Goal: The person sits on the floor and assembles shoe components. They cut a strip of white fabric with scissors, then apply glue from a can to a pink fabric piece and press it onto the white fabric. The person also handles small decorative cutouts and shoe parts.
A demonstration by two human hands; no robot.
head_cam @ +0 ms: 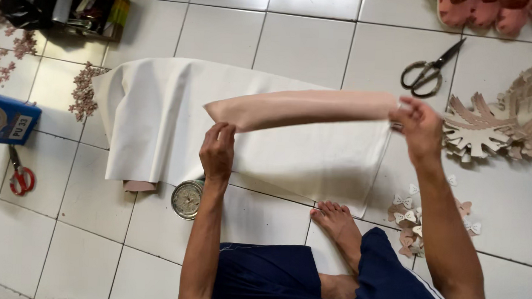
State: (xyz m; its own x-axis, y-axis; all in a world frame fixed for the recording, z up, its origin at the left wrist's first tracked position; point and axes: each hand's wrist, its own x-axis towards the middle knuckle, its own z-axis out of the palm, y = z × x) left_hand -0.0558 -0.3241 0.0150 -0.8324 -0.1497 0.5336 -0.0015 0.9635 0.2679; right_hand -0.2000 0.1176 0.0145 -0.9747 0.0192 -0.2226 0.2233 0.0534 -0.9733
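At the far left we see a blue box [5, 119] on the white floor tiles [306, 43], with red-handled scissors [19, 177] lying just below it and small pinkish cut-outs [83, 91] scattered nearby. A large white sheet [159, 121] is spread flat on the floor, and a round metal tin [187, 198] sits at its near edge.

Above the sheet, we see the left hand [217, 151] pinching the pointed end of a long pale pink strip [303, 108] between thumb and fingers. The strip stretches taut and level across to the right hand [419, 127], which pinches its other end with the fingertips closed on it. So the strip is held up in the air between the 2 hands, over the white sheet, touching neither the sheet nor the tiles as far as we can tell.

A bare foot [337, 224] rests on the tiles below the strip. Further right lie black-handled scissors [429, 72], a stack of beige branched cut-outs [506, 121], and small bow-shaped pieces [409, 218] beside the right forearm. Pink slipper-like shapes [493, 11] sit at the top right corner.
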